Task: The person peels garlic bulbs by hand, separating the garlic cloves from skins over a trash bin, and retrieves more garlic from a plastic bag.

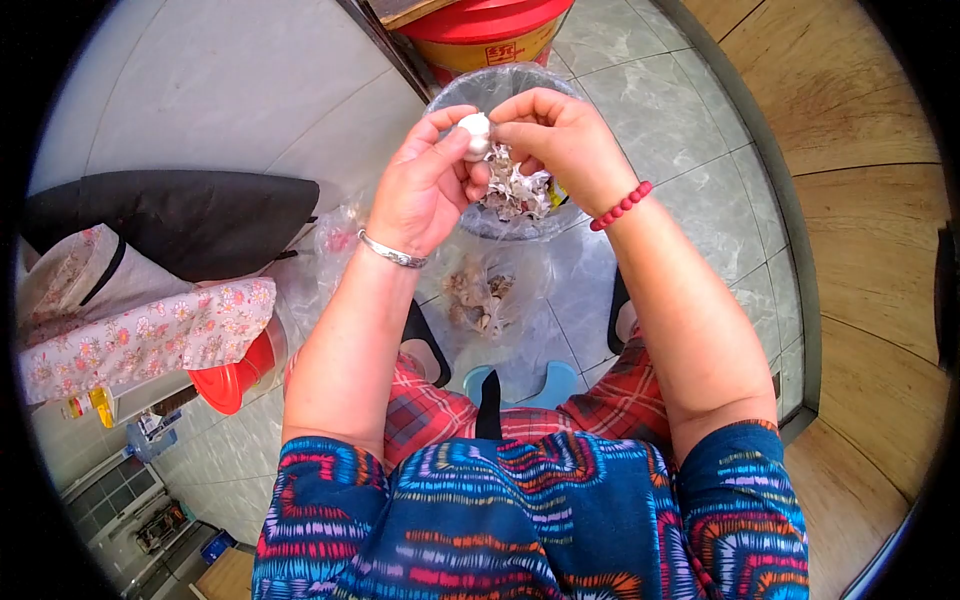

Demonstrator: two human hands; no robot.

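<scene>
My left hand (422, 178) grips a white garlic bulb (477, 136) between thumb and fingers, over a bin lined with clear plastic (515, 80). Right beside the bulb, my right hand (562, 140) has its thumb and index finger drawn together in a pinch at the bulb's edge. What that pinch holds, if anything, is too small to make out. Papery garlic skins (520, 192) lie in the bin below both hands. On the floor between my feet sits a clear plastic bag (490, 295) with brownish bulbs or skins inside.
A red-lidded bucket (490, 40) stands behind the bin. To the left are a dark cloth (180, 225), a flowered cloth (150, 335) and a red basin (235, 375). Wooden panels (870, 240) line the right side. A light-blue stool edge (550, 383) shows beneath me.
</scene>
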